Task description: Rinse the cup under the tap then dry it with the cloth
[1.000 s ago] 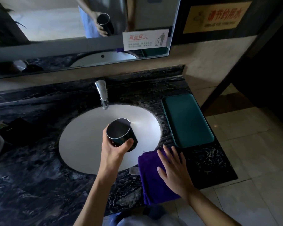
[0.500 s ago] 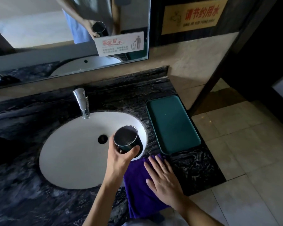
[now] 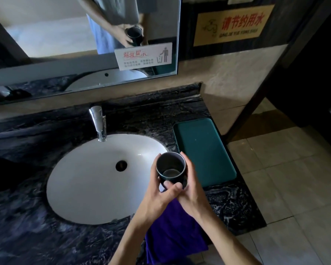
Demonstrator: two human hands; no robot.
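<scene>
The left hand (image 3: 157, 196) curls around the near side of the dark cup (image 3: 170, 167), thumb across its front. The right hand (image 3: 191, 190) wraps the cup's far side, so both clasp it upright between them. Left of the hands lie the white basin (image 3: 88, 180) and tap (image 3: 98, 122); beneath the wrists, the purple cloth (image 3: 172, 234); right of them, a green tray (image 3: 204, 150) on dark marble counter (image 3: 23, 236).
</scene>
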